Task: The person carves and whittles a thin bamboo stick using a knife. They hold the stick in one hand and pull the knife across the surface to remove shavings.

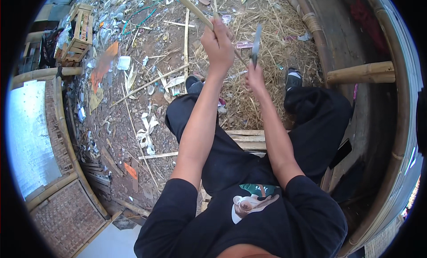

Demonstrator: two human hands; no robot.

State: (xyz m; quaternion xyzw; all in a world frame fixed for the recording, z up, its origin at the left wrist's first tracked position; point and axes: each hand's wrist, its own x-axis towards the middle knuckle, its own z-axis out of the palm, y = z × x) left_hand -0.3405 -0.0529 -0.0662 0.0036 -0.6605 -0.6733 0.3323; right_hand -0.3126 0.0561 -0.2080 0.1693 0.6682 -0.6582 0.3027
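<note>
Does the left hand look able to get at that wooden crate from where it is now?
Probably not: the left hand is closed around a pale stick, and the wooden crate stands well off to the left, across littered ground.

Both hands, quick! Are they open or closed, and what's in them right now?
Left hand: closed around a long pale stick.
Right hand: closed on the handle of a knife, blade pointing away from the person.

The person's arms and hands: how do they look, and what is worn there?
The left hand and the right hand wear no gloves. Short, near-black sleeves leave both forearms bare; no watch or bracelet shows.
</note>
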